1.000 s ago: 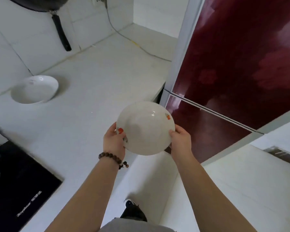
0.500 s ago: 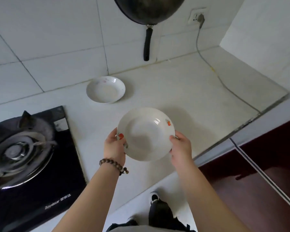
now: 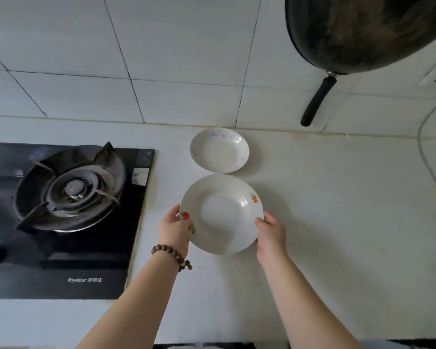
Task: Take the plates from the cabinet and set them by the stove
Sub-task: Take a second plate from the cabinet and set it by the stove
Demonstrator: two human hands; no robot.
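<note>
**Second plate carried from the cabinet to the stove side**

A second ago the plate (image 3: 222, 212) was held in front of the red cabinet door; half a second ago it was over the worktop's near edge. It now hangs over the worktop (image 3: 337, 222), caught between the two sets of fingers. The left hand (image 3: 174, 230) pinches its left rim and the right hand (image 3: 271, 233) its right rim. Each thumb is clamped over the edge, and the other fingers are hidden beneath.

Just beyond the fingertips lies another plate (image 3: 219, 149), already resting on the worktop near the tiled wall. The stove (image 3: 68, 192) sits just outside the left fingers (image 3: 173, 215), close beside them.

Whether the held plate touches the worktop yet I cannot tell. My judgement is that the carry is all but finished. What remains is to lower the plate and release it without clipping the plate beyond.
</note>
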